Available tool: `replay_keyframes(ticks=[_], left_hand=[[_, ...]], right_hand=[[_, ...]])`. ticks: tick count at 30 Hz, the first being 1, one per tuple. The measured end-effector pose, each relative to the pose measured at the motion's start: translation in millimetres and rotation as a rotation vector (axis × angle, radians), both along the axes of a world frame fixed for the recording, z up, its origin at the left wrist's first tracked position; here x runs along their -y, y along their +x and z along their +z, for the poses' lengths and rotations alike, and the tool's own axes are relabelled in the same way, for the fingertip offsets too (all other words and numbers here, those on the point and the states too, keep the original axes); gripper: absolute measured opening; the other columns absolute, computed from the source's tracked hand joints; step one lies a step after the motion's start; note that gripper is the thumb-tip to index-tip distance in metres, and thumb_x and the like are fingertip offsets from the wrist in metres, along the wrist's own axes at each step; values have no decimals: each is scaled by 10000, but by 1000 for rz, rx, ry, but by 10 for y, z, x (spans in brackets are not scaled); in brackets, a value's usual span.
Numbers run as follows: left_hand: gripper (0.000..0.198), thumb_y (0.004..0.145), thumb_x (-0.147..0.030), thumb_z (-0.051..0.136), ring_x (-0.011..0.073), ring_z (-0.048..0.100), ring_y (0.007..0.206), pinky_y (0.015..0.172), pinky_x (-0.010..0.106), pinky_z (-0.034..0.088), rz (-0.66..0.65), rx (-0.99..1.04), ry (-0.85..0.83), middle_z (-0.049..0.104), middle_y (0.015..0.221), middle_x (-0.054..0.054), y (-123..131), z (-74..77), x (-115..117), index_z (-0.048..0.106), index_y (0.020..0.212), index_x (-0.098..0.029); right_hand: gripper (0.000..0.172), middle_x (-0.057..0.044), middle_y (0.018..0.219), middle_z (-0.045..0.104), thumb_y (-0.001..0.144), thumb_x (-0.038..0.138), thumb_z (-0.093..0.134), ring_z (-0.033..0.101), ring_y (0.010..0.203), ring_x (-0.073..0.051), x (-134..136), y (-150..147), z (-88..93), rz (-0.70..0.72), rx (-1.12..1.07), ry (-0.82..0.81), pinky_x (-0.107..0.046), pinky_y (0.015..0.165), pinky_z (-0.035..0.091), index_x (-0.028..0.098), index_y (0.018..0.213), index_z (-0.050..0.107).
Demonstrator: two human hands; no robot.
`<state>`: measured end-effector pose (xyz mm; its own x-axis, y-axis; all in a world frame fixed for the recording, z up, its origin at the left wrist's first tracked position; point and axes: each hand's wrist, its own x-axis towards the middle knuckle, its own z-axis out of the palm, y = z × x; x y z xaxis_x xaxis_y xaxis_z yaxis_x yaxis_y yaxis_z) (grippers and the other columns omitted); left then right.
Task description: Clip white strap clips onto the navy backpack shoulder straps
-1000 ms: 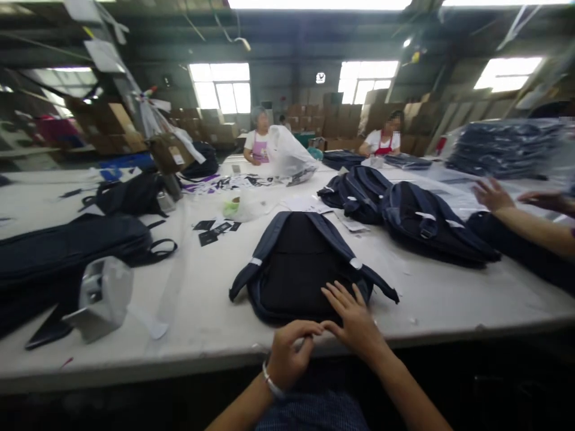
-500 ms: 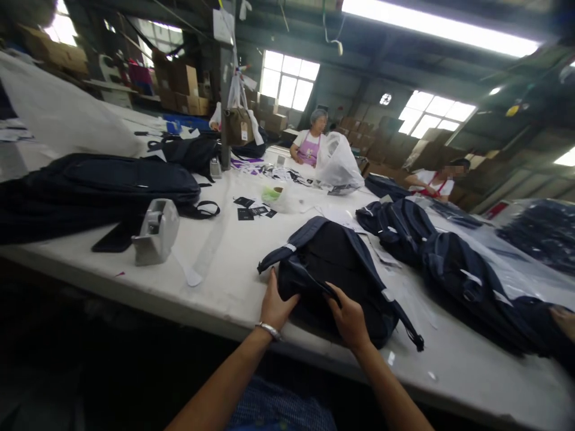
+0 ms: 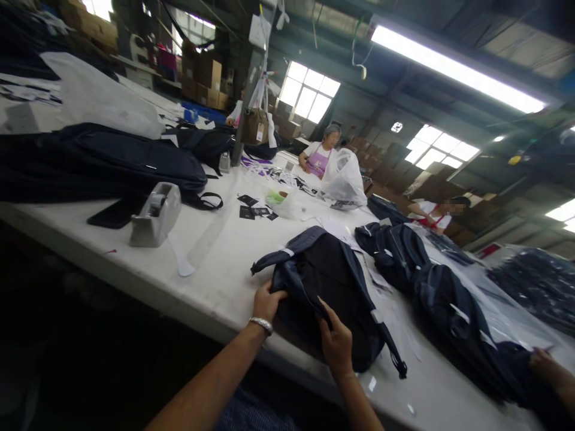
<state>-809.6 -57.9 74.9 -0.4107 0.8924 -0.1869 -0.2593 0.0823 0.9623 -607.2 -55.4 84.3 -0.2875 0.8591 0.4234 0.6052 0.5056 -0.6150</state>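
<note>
Navy and black, the bag (image 3: pixel 332 260) lies before you at the near edge of the table (image 3: pixel 224 257), its straps and back panel facing up. That position seems to suit your reach: both arms come in from the near side without crossing anything. Its near left part is bunched up, probably because you are holding it from both sides of the fold.

Your left hand (image 3: pixel 266 304) grasps the left side, thumb over the cloth and the other fingers round the outer edge, partly hidden. Your right hand (image 3: pixel 338 346) pinches the raised fold, its fingertips on the dark cloth near the middle of the bag. So the gathered cloth sits between your two hands, while most of the panel spreads beyond the fingers, to the far side and the right. How hard you grip, you cannot tell from this view.

One strap splays left, past your left fingers; the other runs down the right side, apart from your right hand. The tape dispenser (image 3: pixel 155 218) stands well to the left, perhaps to leave working room. Other bags (image 3: pixel 442 305) lie in a row to the right, where a co-worker's hand (image 3: pixel 545 364) shows.
</note>
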Motion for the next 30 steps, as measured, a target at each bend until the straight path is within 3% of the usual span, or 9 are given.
replay_keyframes(ticks=[2,4,7,12,15,18,23,28,30], left_hand=[[457,650,-151,680,284,623,997,901,405,486,51,-114,60,689,1021,75,13,45,50,630,1104,-158],[717,662,-187,707,281,544,1151,1002,409,420,104,-198,136,598,1230,101,11,82,96,451,1332,-186],[920,677,-226,727,266,524,1187,1025,409,407,22,-144,199,538,1308,123,-40,108,114,226,1448,-203],[746,688,-248,732,272,548,1165,992,391,450,-105,-45,246,580,1273,113,-134,131,86,411,1357,-173],[688,693,-225,719,271,573,1132,975,387,463,-59,-142,261,625,1217,78,-109,172,105,461,1331,-209],[779,665,-199,732,268,563,1148,986,378,454,45,-173,244,618,1231,69,-53,194,105,409,1372,-234],[688,659,-168,709,262,568,1141,976,371,465,-54,75,295,604,1248,89,-14,110,34,482,1309,-162],[827,736,-261,677,254,664,933,863,405,525,-34,-72,232,710,1001,71,-25,69,120,256,1441,-171],[749,783,-281,629,248,652,977,901,394,506,18,-168,217,696,1050,82,-21,105,194,277,1436,-178]], right_hand=[[382,-40,1252,606,894,321,490,568,1160,-222,1,2,-4,-7,-8,8,-375,1007,461,238,1263,550],[376,-43,1235,618,894,322,494,581,1143,-223,-1,7,-8,-22,-18,22,-367,990,476,232,1252,560],[367,-48,1195,643,888,326,504,606,1106,-229,-4,16,-10,-55,-33,53,-359,962,497,228,1234,579],[368,-46,1192,645,888,311,510,607,1104,-224,9,21,-22,-57,-42,85,-352,965,498,229,1241,573],[382,-44,1226,624,889,290,508,594,1124,-217,24,20,-38,-27,-49,92,-349,984,486,226,1262,554],[393,-47,1242,613,885,276,514,586,1137,-215,41,20,-60,-12,-67,109,-350,999,475,217,1272,545],[399,-49,1260,600,886,259,516,570,1158,-211,70,20,-75,-19,-94,126,-351,1019,456,211,1281,536],[388,-47,1225,624,879,275,522,600,1116,-213,77,11,-38,-23,-80,120,-340,989,486,210,1260,559],[392,-48,1230,621,881,276,517,596,1122,-213,73,6,-36,-21,-71,115,-340,991,484,210,1265,555]])
